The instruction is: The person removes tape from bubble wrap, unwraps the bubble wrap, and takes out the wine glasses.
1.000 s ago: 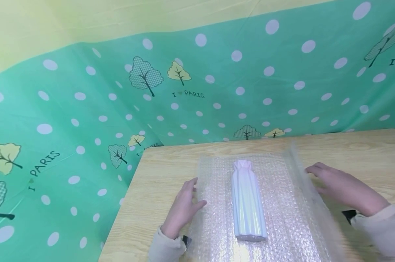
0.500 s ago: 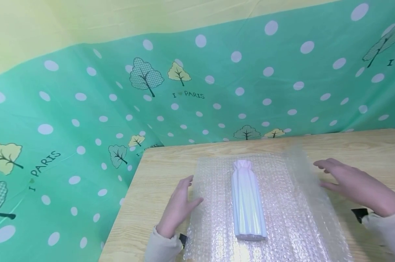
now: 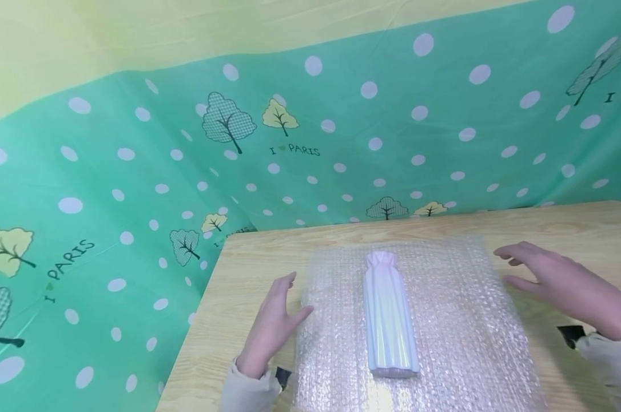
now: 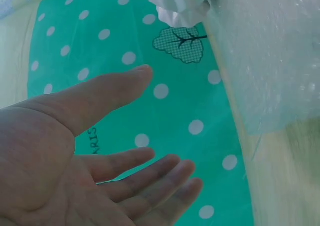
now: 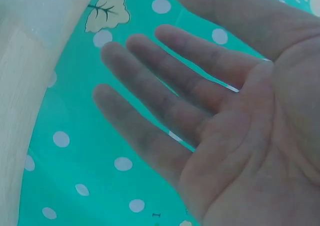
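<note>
A pale blue and lilac fluted vase (image 3: 389, 317) lies on its side on a sheet of bubble wrap (image 3: 460, 320), its gathered neck pointing toward the far table edge. Left of the sheet, my left hand (image 3: 270, 329) hovers with fingers extended and thumb spread, holding nothing. My right hand (image 3: 568, 286) is raised beyond the sheet's right edge, also holding nothing. Both palms show bare in the wrist views, the left hand (image 4: 100, 161) with relaxed fingers and the right hand (image 5: 200, 105) with fingers spread. Part of the vase (image 4: 180, 5) shows at the top of the left wrist view.
The light wood table (image 3: 249, 269) runs back to a green curtain (image 3: 290, 114) with white dots and printed trees. Long pale sleeves (image 3: 251, 392) cover both forearms, and a small black piece (image 3: 283, 377) sits by the left wrist.
The right side of the bubble wrap has dropped from raised to flat. My right hand has moved outward to the right, and my left hand has drawn away to the left. The vase stays put.
</note>
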Motion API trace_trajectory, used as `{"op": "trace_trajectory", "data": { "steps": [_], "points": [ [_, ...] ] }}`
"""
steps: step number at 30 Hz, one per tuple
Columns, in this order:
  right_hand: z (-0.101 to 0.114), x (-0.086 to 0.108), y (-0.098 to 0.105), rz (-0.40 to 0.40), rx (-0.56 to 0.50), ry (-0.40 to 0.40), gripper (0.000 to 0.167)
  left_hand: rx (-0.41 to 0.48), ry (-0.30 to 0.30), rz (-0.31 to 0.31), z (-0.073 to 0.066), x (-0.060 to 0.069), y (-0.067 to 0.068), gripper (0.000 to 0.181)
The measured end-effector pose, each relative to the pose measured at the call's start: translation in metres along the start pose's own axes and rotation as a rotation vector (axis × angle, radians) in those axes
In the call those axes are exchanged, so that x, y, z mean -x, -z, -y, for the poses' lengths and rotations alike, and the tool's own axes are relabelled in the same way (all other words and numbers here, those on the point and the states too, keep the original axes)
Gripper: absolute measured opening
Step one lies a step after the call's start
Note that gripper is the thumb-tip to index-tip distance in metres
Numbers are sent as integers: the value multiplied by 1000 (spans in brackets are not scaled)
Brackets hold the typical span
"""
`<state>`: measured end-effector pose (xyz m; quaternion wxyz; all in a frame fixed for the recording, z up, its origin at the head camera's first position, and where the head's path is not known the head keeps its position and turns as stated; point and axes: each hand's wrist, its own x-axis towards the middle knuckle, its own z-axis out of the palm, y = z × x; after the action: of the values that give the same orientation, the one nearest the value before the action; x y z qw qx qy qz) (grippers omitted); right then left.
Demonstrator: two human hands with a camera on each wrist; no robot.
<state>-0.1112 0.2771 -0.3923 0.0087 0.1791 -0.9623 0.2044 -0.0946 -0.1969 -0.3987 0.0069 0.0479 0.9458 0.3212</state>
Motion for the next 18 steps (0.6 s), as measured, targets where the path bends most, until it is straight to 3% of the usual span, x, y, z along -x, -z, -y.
{"op": "trace_trajectory", "data": {
  "steps": [11,18],
  "points": [
    [18,-5,-8,49,-102,4,52,48,-59,16,-2,1,-3,78],
    [31,-8,-16,14,-163,45,54,50,-95,23,-6,-2,-9,76]
  ]
}}
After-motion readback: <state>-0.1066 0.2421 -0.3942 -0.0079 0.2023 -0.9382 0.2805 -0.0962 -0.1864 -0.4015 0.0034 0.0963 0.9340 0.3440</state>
